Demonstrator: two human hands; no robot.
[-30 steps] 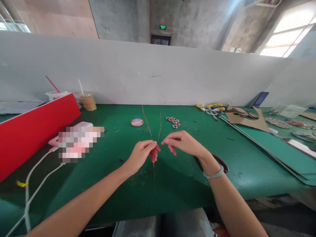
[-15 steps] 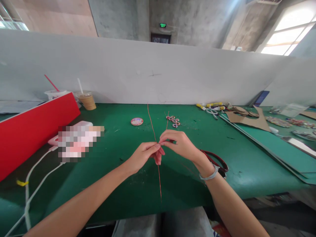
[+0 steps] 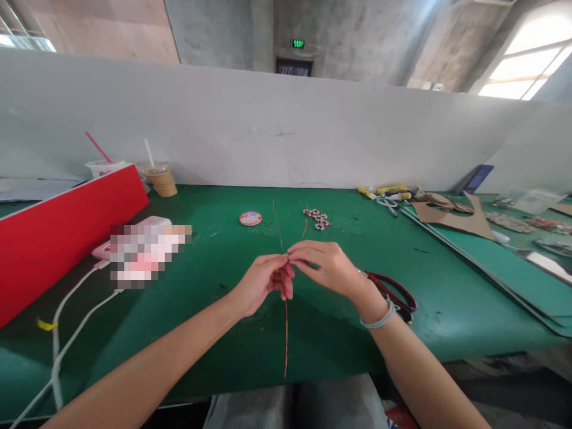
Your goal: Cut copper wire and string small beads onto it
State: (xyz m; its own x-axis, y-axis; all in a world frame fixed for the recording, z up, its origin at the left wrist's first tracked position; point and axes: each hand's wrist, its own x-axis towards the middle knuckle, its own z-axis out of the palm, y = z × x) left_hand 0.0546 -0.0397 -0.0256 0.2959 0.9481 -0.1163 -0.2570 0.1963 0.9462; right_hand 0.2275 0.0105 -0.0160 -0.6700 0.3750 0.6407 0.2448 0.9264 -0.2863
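Note:
Thin copper-coloured wire (image 3: 286, 339) runs through my left hand (image 3: 267, 277), hanging below it toward the table's front edge. Two wire ends stick up beyond the fingers, spread apart in a V. My left thumb and fingers pinch the wire. Fingertips of my right hand (image 3: 324, 265) meet the left ones and close on the wire at the same spot; the exact contact is hidden. Behind the hands lie a small round badge-like disc (image 3: 251, 218) and a cluster of small patterned pieces (image 3: 318, 218). Red-handled pliers (image 3: 393, 292) rest beside my right wrist.
On the left are a red panel (image 3: 67, 244), a blurred pinkish device (image 3: 143, 253) with white cables (image 3: 56, 351), and drink cups (image 3: 161, 179). Markers (image 3: 388, 192), scissors (image 3: 388, 205), cut cardboard (image 3: 456, 217) and green boards (image 3: 482, 274) lie right. A white partition (image 3: 214, 125) stands behind.
My right hand has come in from the right and closed its fingertips against my left hand's pinch. The wire's lower end hangs longer and straighter, and its upper ends have shifted.

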